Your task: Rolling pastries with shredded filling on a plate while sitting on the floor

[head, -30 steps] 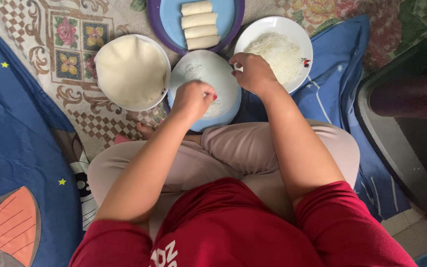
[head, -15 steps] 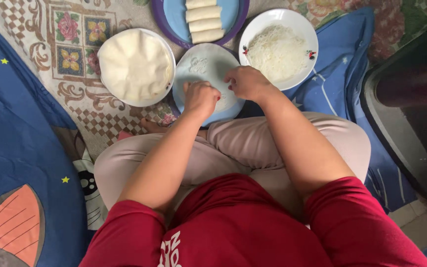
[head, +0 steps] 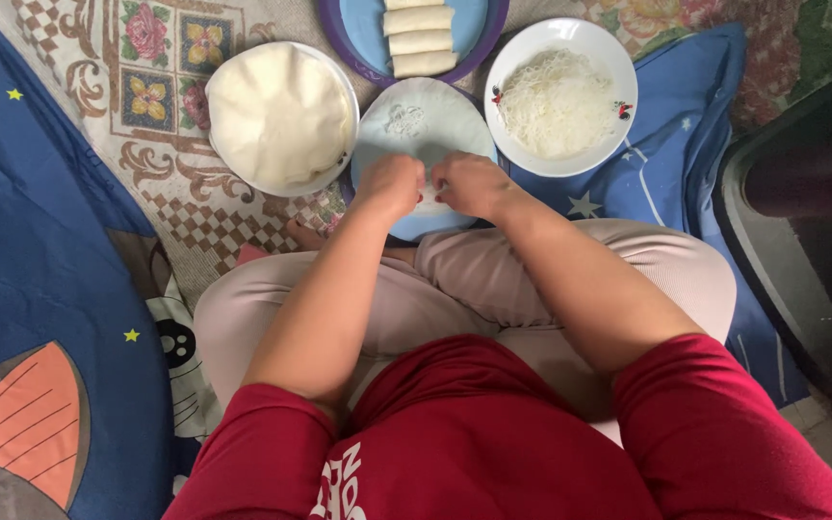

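On the blue plate (head: 455,111): left hand (head: 389,185) and right hand (head: 469,183) side by side, fingers pinching wrapper (head: 426,125) edge; noodle bowl (head: 559,96) just right.

Soft even daylight, faint shadows, no glare, mostly sharp, dark right edge perhaps underexposed

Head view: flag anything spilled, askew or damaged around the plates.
Nothing stands out. Left hand and right hand meet over the thin white wrapper on the light-blue round plate; shredded white filling stays inside the white bowl.
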